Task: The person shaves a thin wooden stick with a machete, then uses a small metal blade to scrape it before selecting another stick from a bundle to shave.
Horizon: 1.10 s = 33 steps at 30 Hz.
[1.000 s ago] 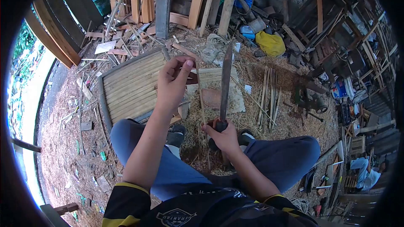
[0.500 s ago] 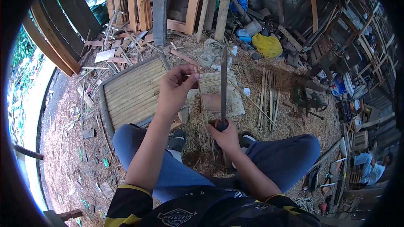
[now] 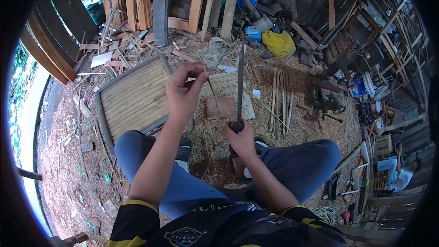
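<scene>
My left hand (image 3: pixel 182 92) is raised in front of me, thumb and fingers pinched on one end of a thin bamboo strip (image 3: pixel 213 92). The strip slants down, and its lower end overlaps a reddish-brown block (image 3: pixel 227 106) on the ground. My right hand (image 3: pixel 241 142) is closed around the dark handle of a long knife (image 3: pixel 241 80), whose blade points up and away from me. A gap separates the blade from the strip. Both hands are between my bent knees, above ground strewn with shavings.
A framed panel of bamboo slats (image 3: pixel 136 96) lies at the left. Several loose bamboo strips (image 3: pixel 281 103) lie right of the knife, near a dark metal machine part (image 3: pixel 327 103). A yellow sack (image 3: pixel 279 44) sits farther back. Boards (image 3: pixel 161 9) lean behind. Another person (image 3: pixel 398 176) sits far right.
The strip's lower end has swung away from beside my right hand, forward to over the block. My left hand has shifted slightly with it. The knife stays upright in my right hand.
</scene>
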### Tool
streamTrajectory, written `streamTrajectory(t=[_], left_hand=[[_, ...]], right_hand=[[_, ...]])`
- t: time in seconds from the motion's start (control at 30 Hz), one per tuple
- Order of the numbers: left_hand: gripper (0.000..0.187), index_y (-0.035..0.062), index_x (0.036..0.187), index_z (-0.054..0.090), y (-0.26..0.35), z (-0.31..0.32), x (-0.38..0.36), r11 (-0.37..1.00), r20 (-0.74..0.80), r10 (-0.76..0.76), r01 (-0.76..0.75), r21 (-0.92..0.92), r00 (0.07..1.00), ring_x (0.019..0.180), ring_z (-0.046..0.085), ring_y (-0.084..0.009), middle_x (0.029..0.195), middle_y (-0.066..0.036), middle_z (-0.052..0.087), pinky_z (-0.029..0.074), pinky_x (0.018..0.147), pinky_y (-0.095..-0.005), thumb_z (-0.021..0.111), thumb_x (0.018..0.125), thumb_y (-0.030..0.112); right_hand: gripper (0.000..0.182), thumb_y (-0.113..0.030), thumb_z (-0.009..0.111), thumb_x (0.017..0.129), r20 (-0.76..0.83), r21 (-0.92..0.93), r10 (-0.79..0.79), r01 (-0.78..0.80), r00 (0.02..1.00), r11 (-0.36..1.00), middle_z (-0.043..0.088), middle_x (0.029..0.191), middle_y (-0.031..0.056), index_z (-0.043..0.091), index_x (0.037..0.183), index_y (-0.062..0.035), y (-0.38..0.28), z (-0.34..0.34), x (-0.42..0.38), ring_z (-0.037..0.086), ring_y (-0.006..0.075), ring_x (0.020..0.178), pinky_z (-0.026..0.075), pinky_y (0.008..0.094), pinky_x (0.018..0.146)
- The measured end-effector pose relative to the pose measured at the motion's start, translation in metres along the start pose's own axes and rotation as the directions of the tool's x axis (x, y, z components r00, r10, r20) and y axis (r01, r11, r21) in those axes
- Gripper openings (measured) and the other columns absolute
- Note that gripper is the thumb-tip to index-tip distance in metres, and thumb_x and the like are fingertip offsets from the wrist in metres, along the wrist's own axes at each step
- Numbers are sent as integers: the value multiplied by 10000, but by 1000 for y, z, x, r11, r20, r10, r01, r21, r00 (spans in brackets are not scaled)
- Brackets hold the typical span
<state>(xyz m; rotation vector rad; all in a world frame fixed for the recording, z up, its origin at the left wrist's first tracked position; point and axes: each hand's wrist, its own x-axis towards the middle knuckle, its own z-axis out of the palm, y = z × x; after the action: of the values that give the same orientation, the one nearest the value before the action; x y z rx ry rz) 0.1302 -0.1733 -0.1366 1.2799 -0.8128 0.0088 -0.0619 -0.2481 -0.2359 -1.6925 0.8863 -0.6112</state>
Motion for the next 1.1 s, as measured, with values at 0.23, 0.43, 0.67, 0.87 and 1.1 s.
streamTrajectory(t=[0.23,0.43,0.67,0.87,1.1], left_hand=[[161,2,1041,697,-19,10,-1,996,2,46,-47,70,999,862,672,-131,935,-55,698,545,750,-275,759,892,4],[167,0,1030,702,-25,16,-4,998,-1,28,-28,47,1000,859,683,-143,944,-76,692,558,706,-272,769,878,4],[158,-10,1027,660,-17,19,-15,985,47,-93,85,147,995,887,696,-153,962,-90,673,577,682,-263,737,891,-28],[143,-28,1016,621,-18,9,-31,961,35,54,-61,268,998,883,700,-163,964,-96,666,585,699,-276,704,904,-58],[122,-1,1027,645,-23,1,-49,950,-19,-57,60,305,998,806,642,-131,904,-67,647,540,632,-244,693,921,-36]], right_hand=[[355,-294,759,928,98,50,42,-47,994,998,665,661,71,632,941,38,10,6,2,618,132,547,469,305,533],[398,-333,747,943,199,54,88,-101,976,993,627,623,61,619,924,44,-9,5,-5,628,152,536,477,319,528],[461,-408,699,966,139,-160,-11,33,990,987,598,621,74,626,904,44,-3,6,-5,595,150,584,460,347,558],[522,-462,583,1015,279,139,144,-188,949,972,590,623,118,664,923,46,0,11,-10,564,221,584,452,405,592],[612,-503,538,1011,250,-77,178,-164,952,984,651,757,288,685,927,85,40,20,3,675,399,734,506,481,728]])
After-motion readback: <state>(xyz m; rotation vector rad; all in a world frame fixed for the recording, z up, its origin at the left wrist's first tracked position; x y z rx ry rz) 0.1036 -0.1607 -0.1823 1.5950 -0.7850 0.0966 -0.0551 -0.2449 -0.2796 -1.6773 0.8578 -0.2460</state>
